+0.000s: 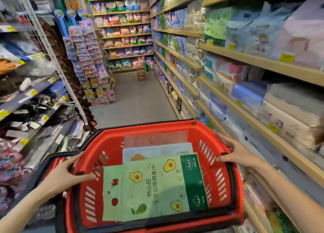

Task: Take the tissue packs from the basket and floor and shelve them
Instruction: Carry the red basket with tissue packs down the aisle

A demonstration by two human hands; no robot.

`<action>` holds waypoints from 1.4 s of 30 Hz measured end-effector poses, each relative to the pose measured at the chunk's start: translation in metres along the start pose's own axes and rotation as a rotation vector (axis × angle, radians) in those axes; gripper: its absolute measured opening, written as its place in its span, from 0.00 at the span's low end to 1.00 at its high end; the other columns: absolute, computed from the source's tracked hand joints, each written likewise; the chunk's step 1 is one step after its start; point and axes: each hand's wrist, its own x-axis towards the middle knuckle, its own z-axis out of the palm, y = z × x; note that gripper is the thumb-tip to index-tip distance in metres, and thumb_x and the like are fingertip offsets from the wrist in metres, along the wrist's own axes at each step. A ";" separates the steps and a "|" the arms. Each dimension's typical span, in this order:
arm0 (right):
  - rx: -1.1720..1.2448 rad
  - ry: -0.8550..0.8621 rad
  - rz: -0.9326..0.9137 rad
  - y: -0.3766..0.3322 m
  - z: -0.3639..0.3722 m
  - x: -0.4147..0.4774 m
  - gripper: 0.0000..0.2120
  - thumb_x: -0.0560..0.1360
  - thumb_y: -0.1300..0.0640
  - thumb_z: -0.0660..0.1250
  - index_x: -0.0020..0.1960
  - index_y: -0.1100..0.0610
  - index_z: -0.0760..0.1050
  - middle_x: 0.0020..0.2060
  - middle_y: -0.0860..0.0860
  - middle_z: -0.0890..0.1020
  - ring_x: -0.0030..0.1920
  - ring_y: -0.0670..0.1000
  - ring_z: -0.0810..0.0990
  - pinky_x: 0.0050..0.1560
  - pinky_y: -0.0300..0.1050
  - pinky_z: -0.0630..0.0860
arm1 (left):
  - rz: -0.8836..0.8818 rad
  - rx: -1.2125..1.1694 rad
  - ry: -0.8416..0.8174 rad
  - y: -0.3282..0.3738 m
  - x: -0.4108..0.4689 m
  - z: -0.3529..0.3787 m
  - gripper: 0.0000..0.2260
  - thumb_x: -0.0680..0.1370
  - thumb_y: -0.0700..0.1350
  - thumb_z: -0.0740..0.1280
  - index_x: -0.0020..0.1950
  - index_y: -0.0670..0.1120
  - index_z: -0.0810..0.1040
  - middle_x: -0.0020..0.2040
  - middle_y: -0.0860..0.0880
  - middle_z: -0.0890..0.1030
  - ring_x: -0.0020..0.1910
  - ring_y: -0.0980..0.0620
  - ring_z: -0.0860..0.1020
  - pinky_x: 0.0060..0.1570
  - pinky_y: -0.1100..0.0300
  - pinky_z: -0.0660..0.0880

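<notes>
In the head view a red basket is held low in the middle of a shop aisle. The left hand grips its left rim and the right hand grips its right rim, each with the thumb inside the wall and the fingers over the edge. Inside the basket a green tissue pack lies on top at the near end, reaching almost from wall to wall. A white pack shows beyond it, and a pinkish pack stands against the far wall. Right of the basket, wooden shelves full of packs run close by its rim. Left of it stand crowded racks. Beyond its far rim the grey floor lies open down the aisle.
</notes>
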 end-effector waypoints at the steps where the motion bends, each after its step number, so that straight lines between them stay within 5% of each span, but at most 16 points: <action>1: 0.003 0.010 0.011 -0.003 0.000 0.014 0.52 0.53 0.54 0.81 0.71 0.41 0.59 0.54 0.51 0.80 0.52 0.48 0.82 0.51 0.46 0.79 | 0.010 -0.002 -0.023 0.002 0.023 -0.003 0.46 0.58 0.50 0.80 0.72 0.54 0.63 0.44 0.56 0.82 0.37 0.60 0.81 0.36 0.66 0.74; 5: 0.027 0.049 0.043 -0.007 0.010 0.066 0.53 0.47 0.46 0.82 0.67 0.38 0.60 0.54 0.46 0.79 0.53 0.44 0.79 0.48 0.42 0.79 | 0.066 0.003 -0.141 0.004 0.127 -0.019 0.52 0.48 0.59 0.81 0.70 0.58 0.65 0.41 0.58 0.85 0.40 0.58 0.83 0.43 0.58 0.77; 7: 0.053 0.087 0.066 -0.008 0.019 0.088 0.46 0.58 0.57 0.80 0.69 0.42 0.60 0.52 0.44 0.78 0.50 0.42 0.79 0.42 0.34 0.78 | 0.108 0.033 -0.209 0.008 0.179 -0.024 0.52 0.48 0.59 0.82 0.70 0.58 0.65 0.43 0.57 0.85 0.43 0.56 0.83 0.48 0.56 0.78; 9: 0.092 0.141 0.098 -0.008 0.028 0.106 0.43 0.61 0.61 0.78 0.69 0.43 0.61 0.51 0.42 0.78 0.48 0.39 0.79 0.40 0.30 0.76 | 0.161 0.051 -0.273 0.019 0.226 -0.026 0.49 0.54 0.50 0.82 0.72 0.53 0.65 0.45 0.58 0.83 0.43 0.59 0.80 0.44 0.65 0.75; 10: 0.102 0.173 0.108 -0.007 0.032 0.114 0.45 0.57 0.55 0.80 0.68 0.41 0.62 0.52 0.41 0.78 0.48 0.36 0.79 0.41 0.29 0.76 | 0.181 0.050 -0.291 0.024 0.250 -0.026 0.47 0.57 0.46 0.81 0.72 0.52 0.64 0.44 0.59 0.81 0.42 0.63 0.78 0.41 0.69 0.72; 12: 0.124 0.234 0.129 -0.003 0.042 0.126 0.48 0.47 0.41 0.81 0.64 0.36 0.63 0.55 0.41 0.77 0.49 0.34 0.79 0.45 0.32 0.77 | 0.221 0.080 -0.340 0.040 0.294 -0.026 0.44 0.60 0.41 0.80 0.72 0.51 0.63 0.43 0.61 0.78 0.41 0.67 0.75 0.38 0.70 0.71; 18: 0.185 0.349 0.271 0.017 0.061 0.156 0.49 0.52 0.42 0.79 0.68 0.38 0.61 0.59 0.41 0.76 0.57 0.43 0.77 0.57 0.44 0.76 | 0.317 0.183 -0.548 0.070 0.430 -0.002 0.53 0.48 0.55 0.81 0.70 0.58 0.63 0.39 0.65 0.83 0.41 0.63 0.82 0.41 0.65 0.75; 22: 0.251 0.460 0.361 0.041 0.071 0.174 0.50 0.45 0.35 0.78 0.64 0.34 0.62 0.57 0.43 0.76 0.56 0.43 0.77 0.53 0.39 0.77 | 0.365 0.246 -0.689 0.095 0.501 0.046 0.52 0.49 0.56 0.81 0.69 0.62 0.60 0.47 0.56 0.83 0.42 0.57 0.83 0.44 0.58 0.78; 25: 0.288 0.523 0.445 0.059 0.078 0.182 0.52 0.47 0.36 0.78 0.67 0.35 0.59 0.58 0.44 0.76 0.57 0.46 0.77 0.56 0.46 0.76 | 0.420 0.296 -0.793 0.107 0.544 0.088 0.52 0.53 0.53 0.81 0.72 0.58 0.58 0.51 0.52 0.82 0.44 0.56 0.83 0.43 0.60 0.78; 27: 0.333 0.589 0.480 0.067 0.085 0.188 0.50 0.53 0.43 0.80 0.69 0.38 0.59 0.57 0.42 0.75 0.54 0.43 0.77 0.51 0.41 0.76 | 0.439 0.315 -0.834 0.114 0.568 0.117 0.51 0.57 0.48 0.81 0.74 0.56 0.58 0.51 0.50 0.82 0.44 0.54 0.84 0.43 0.59 0.79; 29: 0.412 0.664 0.523 0.078 0.093 0.191 0.47 0.57 0.51 0.80 0.70 0.41 0.61 0.56 0.40 0.75 0.53 0.43 0.77 0.47 0.39 0.76 | 0.457 0.320 -0.880 0.124 0.588 0.146 0.50 0.55 0.50 0.81 0.72 0.60 0.58 0.51 0.50 0.82 0.44 0.53 0.84 0.44 0.56 0.80; 32: 0.473 0.764 0.603 0.095 0.106 0.193 0.51 0.50 0.46 0.81 0.69 0.40 0.63 0.56 0.41 0.77 0.53 0.44 0.79 0.46 0.39 0.78 | 0.499 0.330 -0.957 0.133 0.614 0.193 0.52 0.48 0.61 0.80 0.67 0.66 0.58 0.52 0.53 0.81 0.46 0.55 0.83 0.45 0.56 0.80; 35: 0.558 0.874 0.679 0.108 0.123 0.199 0.46 0.58 0.58 0.79 0.71 0.44 0.62 0.53 0.41 0.77 0.47 0.41 0.80 0.37 0.35 0.77 | 0.586 0.404 -1.033 0.140 0.635 0.247 0.51 0.54 0.53 0.81 0.72 0.59 0.57 0.51 0.58 0.78 0.45 0.60 0.81 0.41 0.64 0.78; 37: 0.591 0.943 0.715 0.118 0.136 0.202 0.50 0.53 0.54 0.81 0.70 0.42 0.62 0.51 0.43 0.77 0.46 0.43 0.80 0.36 0.36 0.77 | 0.623 0.439 -1.087 0.145 0.647 0.283 0.51 0.58 0.50 0.80 0.74 0.56 0.55 0.51 0.59 0.77 0.46 0.60 0.79 0.40 0.66 0.76; 39: 0.607 1.003 0.756 0.129 0.149 0.205 0.55 0.42 0.42 0.81 0.67 0.38 0.63 0.51 0.47 0.79 0.47 0.46 0.81 0.36 0.36 0.78 | 0.645 0.474 -1.147 0.149 0.658 0.316 0.51 0.54 0.57 0.80 0.71 0.62 0.56 0.52 0.58 0.77 0.48 0.59 0.78 0.42 0.65 0.76; 42: 0.627 1.070 0.797 0.152 0.167 0.212 0.50 0.50 0.48 0.81 0.68 0.40 0.63 0.54 0.51 0.80 0.47 0.48 0.82 0.41 0.39 0.79 | 0.683 0.505 -1.205 0.147 0.678 0.368 0.52 0.47 0.66 0.77 0.66 0.68 0.55 0.56 0.57 0.77 0.55 0.53 0.78 0.52 0.56 0.77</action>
